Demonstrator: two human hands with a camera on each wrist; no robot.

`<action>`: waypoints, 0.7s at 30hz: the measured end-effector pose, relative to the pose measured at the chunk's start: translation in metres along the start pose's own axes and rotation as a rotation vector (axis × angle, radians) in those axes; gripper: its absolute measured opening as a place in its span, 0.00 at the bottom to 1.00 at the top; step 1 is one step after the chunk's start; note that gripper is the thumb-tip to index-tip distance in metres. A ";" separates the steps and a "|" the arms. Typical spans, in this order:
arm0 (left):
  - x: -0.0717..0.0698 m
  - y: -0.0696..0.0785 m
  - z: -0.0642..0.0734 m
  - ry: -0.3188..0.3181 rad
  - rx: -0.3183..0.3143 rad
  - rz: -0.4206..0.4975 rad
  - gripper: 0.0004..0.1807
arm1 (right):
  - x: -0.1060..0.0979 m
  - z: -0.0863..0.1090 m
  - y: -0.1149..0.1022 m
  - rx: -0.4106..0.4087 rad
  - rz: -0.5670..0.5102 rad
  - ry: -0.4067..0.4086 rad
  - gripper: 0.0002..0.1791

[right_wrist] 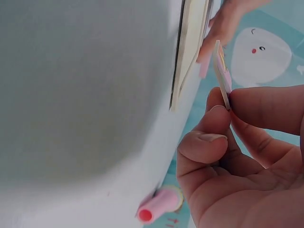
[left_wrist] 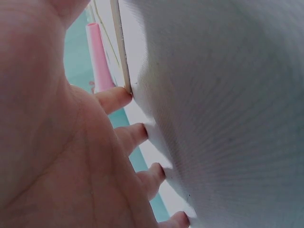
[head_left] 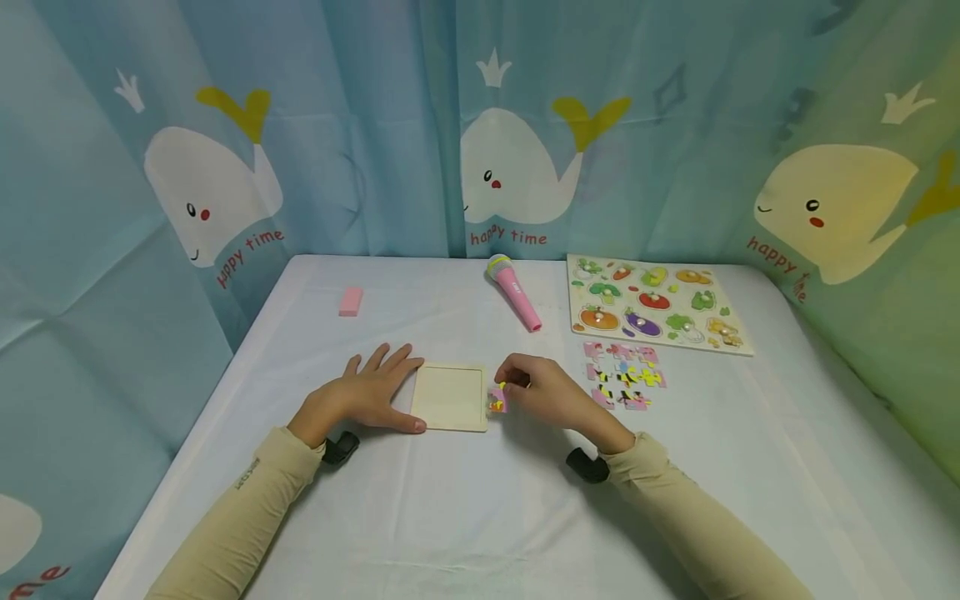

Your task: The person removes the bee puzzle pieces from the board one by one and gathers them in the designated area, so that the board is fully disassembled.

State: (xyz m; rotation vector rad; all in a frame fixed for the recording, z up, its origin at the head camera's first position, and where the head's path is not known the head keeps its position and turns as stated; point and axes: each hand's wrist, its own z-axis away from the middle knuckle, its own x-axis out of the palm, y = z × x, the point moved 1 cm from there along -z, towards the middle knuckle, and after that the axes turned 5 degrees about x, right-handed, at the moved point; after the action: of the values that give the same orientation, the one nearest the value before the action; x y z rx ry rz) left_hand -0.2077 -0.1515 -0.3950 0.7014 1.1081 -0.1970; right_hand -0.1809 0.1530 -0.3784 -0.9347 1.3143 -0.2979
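A pale, square wooden puzzle tray [head_left: 448, 398] with a raised rim lies on the white table, its recess bare. My left hand [head_left: 375, 390] rests at the tray's left edge with fingers spread, thumb at the lower left corner and index finger at the upper left. Just off the tray's right edge, my right hand [head_left: 542, 390] pinches a pink jigsaw piece [head_left: 497, 400] with yellow and orange print between thumb and fingers. In the right wrist view the jigsaw piece [right_wrist: 222, 71] is held tilted, above the table surface.
Several jigsaw pieces [head_left: 624, 377] lie spread to the right of my right hand. Behind them is a vegetable peg board [head_left: 652, 304]. A pink toy microphone [head_left: 514, 293] lies behind the tray, and a pink block [head_left: 350, 302] stands at back left. A whale-print curtain [head_left: 405, 133] surrounds the table.
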 end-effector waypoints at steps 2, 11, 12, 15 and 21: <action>0.000 -0.001 0.000 0.001 0.000 -0.001 0.63 | -0.004 0.001 0.003 0.009 0.002 0.002 0.06; 0.000 0.002 0.002 0.003 0.003 0.009 0.62 | -0.019 0.008 0.014 0.064 0.006 0.032 0.06; 0.000 0.002 0.002 0.003 0.001 0.008 0.62 | -0.020 0.009 0.015 0.066 0.006 0.035 0.06; 0.000 0.002 0.002 0.002 -0.007 0.006 0.62 | -0.025 0.010 0.019 0.074 0.007 0.046 0.06; 0.000 0.003 0.001 0.008 -0.008 0.007 0.62 | -0.036 0.016 0.023 0.122 -0.003 0.056 0.06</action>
State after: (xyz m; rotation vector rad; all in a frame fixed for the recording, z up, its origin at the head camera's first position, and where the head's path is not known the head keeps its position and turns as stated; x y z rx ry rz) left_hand -0.2053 -0.1502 -0.3932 0.6998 1.1132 -0.1836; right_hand -0.1837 0.1977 -0.3705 -0.8305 1.3305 -0.4042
